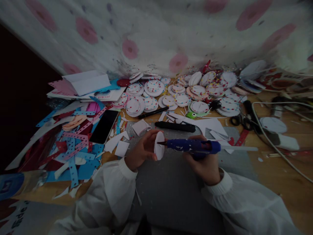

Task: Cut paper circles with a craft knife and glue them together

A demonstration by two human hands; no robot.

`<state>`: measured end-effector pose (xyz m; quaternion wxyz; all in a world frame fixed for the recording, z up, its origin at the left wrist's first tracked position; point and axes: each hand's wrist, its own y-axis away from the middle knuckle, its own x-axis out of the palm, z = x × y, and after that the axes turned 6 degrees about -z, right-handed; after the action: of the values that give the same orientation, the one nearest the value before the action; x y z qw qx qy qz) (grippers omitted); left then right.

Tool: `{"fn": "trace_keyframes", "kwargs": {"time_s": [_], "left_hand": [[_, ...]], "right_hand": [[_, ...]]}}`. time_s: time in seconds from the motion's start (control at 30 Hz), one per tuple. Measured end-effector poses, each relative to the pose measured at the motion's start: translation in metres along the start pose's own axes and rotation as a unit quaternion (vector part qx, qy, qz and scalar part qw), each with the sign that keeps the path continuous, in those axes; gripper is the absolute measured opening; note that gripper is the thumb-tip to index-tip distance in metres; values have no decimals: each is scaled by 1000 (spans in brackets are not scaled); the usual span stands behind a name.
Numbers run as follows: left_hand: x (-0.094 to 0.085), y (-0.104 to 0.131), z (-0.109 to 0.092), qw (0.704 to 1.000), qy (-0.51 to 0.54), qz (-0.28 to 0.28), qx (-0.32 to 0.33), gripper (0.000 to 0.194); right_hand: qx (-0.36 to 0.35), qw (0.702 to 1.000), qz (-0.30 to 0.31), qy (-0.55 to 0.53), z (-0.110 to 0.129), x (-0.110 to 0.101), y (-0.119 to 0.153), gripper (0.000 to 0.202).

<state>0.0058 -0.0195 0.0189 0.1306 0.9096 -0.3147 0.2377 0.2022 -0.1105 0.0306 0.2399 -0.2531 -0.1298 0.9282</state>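
Note:
My left hand [142, 149] grips a small white paper disc [159, 151] by its edge, held on its side above the mat. In my right hand [204, 164] is a blue hot glue gun [183, 146], wrapped by the fingers from below. Its dark nozzle meets or overlaps the disc's face; whether they touch I cannot tell. A pale glue stick [241, 148] sticks out of the gun's back end. Beneath both hands lies a grey cutting mat [168, 186].
Several layered paper discs with coloured dots [154, 87] stand along the curtain. A phone [104, 126] and paper strips [73, 153] lie left. A black cylinder [175, 126] and a pen [153, 112] lie ahead. Scissors [241, 121] and a cable [274, 151] are right, a bottle [22, 184] lower left.

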Motion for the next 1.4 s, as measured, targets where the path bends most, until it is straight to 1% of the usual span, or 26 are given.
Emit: {"fn": "trace_keyframes", "kwargs": {"time_s": [0.2,0.4,0.63,0.93,1.2,1.4], "left_hand": [[2,0,-1,1000,1,-10,0,78],[0,0,2,1000,-7,-21,-3,82],[-1,2,0,1000,4,-22,-19,82],[1,3,-2,999,-3,-37,-19,83],[6,3,-6,999,-15,-52,6,81],[4,3,-4,998,-1,-57,24,83]], "right_hand": [[-9,1000,1,0,1,0,0,26],[-21,1000,8,0,1,0,0,26],[-22,1000,11,-2,4,0,-1,24],[-15,1000,26,-2,5,-2,1,24],[-18,999,44,1,3,0,2,25],[-38,998,44,-1,2,1,2,23]]}}
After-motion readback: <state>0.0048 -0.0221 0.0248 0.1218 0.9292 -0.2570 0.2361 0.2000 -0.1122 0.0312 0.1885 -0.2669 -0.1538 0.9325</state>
